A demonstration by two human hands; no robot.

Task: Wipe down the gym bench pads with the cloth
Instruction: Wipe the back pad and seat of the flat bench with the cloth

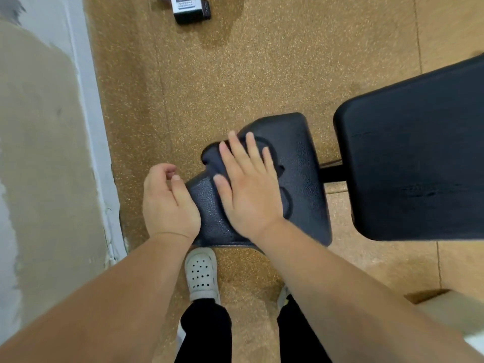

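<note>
Reached down with two bare forearms (353, 297), the closest things to the lens, above a white perforated clog (201, 273) and black trouser legs (207, 334). Pressed the right hand (246, 189) flat on the cloth (212, 156), fingers straight and spread, gripping nothing, palm down on top. Had the cloth (dark navy, nearly the colour of the vinyl beneath it) bunched on the far left corner of the seat pad (303, 163), one fold spilling a little past the pad's edge. Held the left hand (169, 203) at the pad's near left corner, fingers loosely curled with the thumb tip showing and nothing seen inside them; could not tell whether the heel of it touched the vinyl or only hung over it. Saw a pebbled grain on the seat pad and a raised outline just right of the pressing hand. Found the longer back pad (419, 158) beside it to the right, apart from the seat pad, with a dark frame bar (331, 172) bridging the gap. Stood on a speckled cork-brown floor (235, 74) with seams running through it. Noted a patchy beige wall (39, 140) on the left with a pale skirting strip (87, 106) at its foot. Spotted a black-and-white box (192, 9) on the floor at the top edge, well apart from the bench, its print too blurred to read. Caught part of a cardboard carton (450, 307) at the lower right, cut off by the right arm.
</note>
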